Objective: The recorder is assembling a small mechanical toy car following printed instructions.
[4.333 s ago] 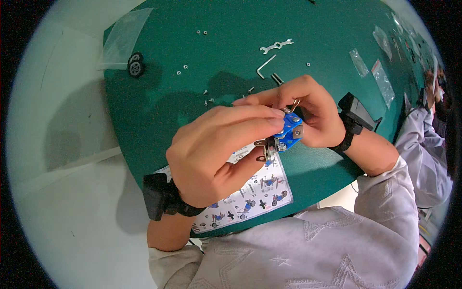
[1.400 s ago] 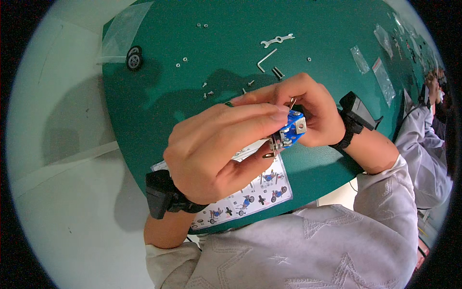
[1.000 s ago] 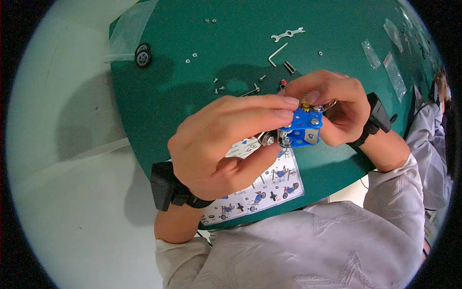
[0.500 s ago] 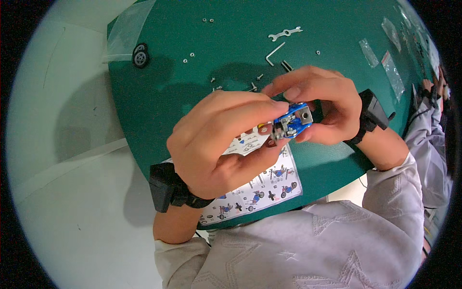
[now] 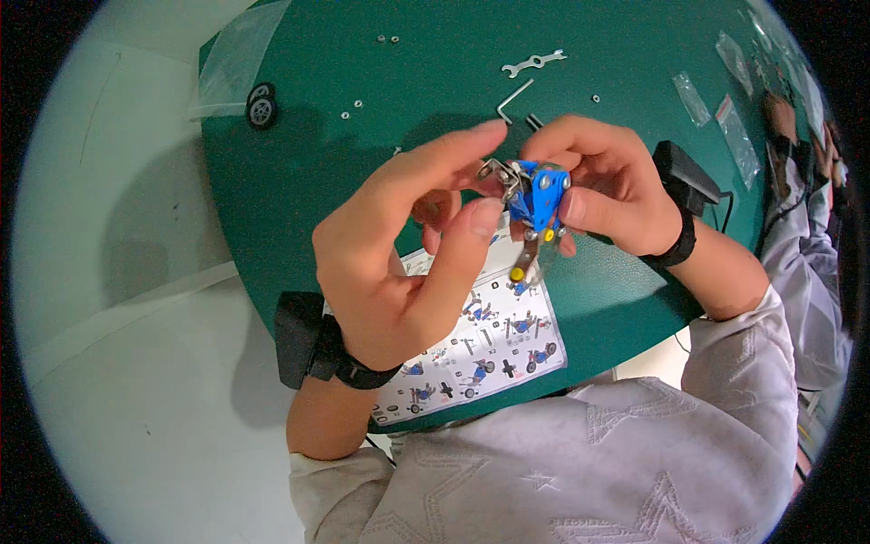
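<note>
A small blue and silver model vehicle frame (image 5: 545,192), bolted together from plastic and metal pieces, is held above the table. My right hand (image 5: 616,186) grips its right side, thumb in front and fingers behind. At the model's left end, where bent metal pieces (image 5: 497,172) stick out, my left hand (image 5: 390,227) has its fingers apart, index stretched out above and thumb below. Whether the left fingertips touch the metal cannot be made out. A metal strip with a yellow round piece (image 5: 517,274) hangs from the model's underside. Beneath lies a printed instruction sheet (image 5: 535,331) with pictures.
On the green table (image 5: 435,72) lie a flat wrench (image 5: 535,63), a hex key (image 5: 515,102), small nuts (image 5: 352,110) and two black wheels (image 5: 262,107). Clear plastic bags (image 5: 739,140) lie at the right. Another person's arm (image 5: 797,208) rests at the right edge.
The model has turned in my right hand, now showing its blue side and yellow pieces. My left index finger has lifted off it, and the left fingers have spread.
</note>
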The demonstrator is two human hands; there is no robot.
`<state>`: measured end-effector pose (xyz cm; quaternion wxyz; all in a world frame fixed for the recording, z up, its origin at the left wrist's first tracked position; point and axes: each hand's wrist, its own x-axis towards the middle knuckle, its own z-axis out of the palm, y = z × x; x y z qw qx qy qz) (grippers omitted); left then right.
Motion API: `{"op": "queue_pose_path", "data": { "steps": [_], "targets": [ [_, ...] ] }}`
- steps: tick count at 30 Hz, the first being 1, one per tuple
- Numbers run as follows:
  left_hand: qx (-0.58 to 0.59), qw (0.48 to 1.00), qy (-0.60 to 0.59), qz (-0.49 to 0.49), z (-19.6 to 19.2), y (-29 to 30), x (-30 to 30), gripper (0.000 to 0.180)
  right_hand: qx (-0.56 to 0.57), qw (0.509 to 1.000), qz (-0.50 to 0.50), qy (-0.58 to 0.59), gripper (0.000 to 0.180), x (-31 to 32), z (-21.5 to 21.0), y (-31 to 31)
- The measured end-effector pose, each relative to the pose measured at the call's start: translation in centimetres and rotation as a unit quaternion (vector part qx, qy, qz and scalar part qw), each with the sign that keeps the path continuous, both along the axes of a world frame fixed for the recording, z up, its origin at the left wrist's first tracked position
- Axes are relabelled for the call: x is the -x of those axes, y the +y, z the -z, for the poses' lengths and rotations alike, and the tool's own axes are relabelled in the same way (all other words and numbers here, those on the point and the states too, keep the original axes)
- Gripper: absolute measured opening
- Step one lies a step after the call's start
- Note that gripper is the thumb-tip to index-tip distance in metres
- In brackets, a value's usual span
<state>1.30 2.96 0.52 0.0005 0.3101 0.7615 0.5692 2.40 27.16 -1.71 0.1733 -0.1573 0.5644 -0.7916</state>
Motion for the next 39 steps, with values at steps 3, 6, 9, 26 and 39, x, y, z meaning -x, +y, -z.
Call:
{"op": "queue_pose_path", "data": {
  "steps": [3, 6, 9, 26, 39],
  "targets": [
    [-0.016, 1.0, 0.003, -0.01, 0.1, 0.1, 0.0, 0.04, -0.037, 0.997, -0.043, -0.05, 0.034, 0.4, -0.1, 0.3],
    [-0.02, 1.0, -0.007, -0.017, 0.1, 0.2, 0.0, 0.037, 0.021, 0.994, -0.093, -0.05, 0.038, 0.7, 0.7, 0.3],
    [-0.004, 1.0, -0.016, -0.026, 0.0, 0.1, 0.0, 0.034, 0.02, 0.988, -0.12, -0.094, 0.052, 0.7, 1.1, 0.2],
    [-0.012, 0.992, 0.125, 0.003, -0.3, -0.1, 0.4, 0.034, -0.152, 0.96, 0.03, 0.234, 0.044, 1.2, 0.1, 1.2],
    [-0.055, 0.991, 0.111, 0.042, 0.3, -0.3, 0.9, 0.023, -0.172, 0.94, 0.017, 0.294, 0.036, 1.0, -0.1, 1.3]
  ]
}}
